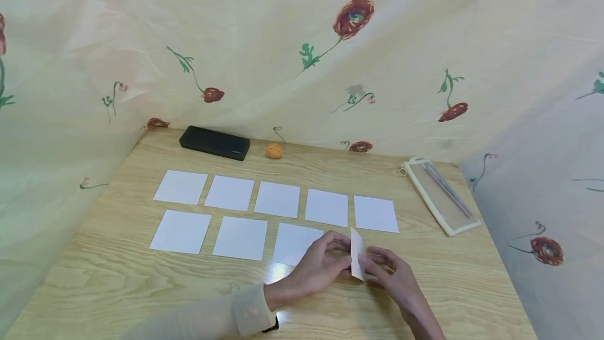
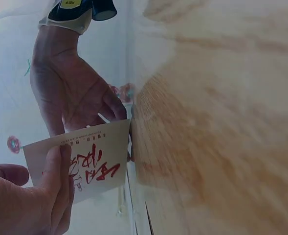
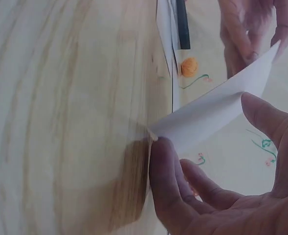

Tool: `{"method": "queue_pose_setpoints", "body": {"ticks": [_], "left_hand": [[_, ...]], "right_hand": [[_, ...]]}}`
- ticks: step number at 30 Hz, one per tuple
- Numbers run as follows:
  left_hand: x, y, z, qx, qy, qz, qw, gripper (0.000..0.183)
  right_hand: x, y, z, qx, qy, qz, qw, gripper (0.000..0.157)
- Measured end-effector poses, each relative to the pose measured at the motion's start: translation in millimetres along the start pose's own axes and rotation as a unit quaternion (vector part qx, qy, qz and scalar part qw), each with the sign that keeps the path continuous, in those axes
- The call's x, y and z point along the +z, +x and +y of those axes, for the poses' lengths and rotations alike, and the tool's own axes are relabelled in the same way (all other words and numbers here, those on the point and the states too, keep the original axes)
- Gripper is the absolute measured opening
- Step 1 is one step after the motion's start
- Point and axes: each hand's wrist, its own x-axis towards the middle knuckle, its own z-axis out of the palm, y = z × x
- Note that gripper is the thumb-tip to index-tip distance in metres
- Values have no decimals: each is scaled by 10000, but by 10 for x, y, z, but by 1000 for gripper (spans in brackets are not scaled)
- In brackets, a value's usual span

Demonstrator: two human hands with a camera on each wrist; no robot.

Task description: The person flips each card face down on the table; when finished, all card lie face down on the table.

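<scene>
A card stands on edge above the table between my two hands. Its face toward the left hand bears red brush-style writing; the other face is plain white. My left hand holds the card from the left, fingers against the printed side. From the right, my right hand holds it too, thumb on the white side and a fingertip at its lower edge. Close beyond the left hand lies a white card, partly covered by that hand.
White cards lie in two rows, including one at the back right and one at the front left. Behind them are a black case and a small orange ball-like object. A clear zip pouch with pens lies right. Floral cloth hangs behind.
</scene>
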Motion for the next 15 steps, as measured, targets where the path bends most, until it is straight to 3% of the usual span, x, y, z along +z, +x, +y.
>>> {"method": "queue_pose_setpoints", "body": {"ticks": [6,11,15], "left_hand": [[-65,-2,-16,213,373,125,9990,39],[-117,-7,-10,308,988,358,9940,50],[-139,-2,-6,306,1164,416,9919,53]], "right_hand": [[-35,55,20,48,-400,503,9979,67],[-111,96,42,86,-369,735,9966,64],[-156,117,46,111,-299,794,9963,61]]}}
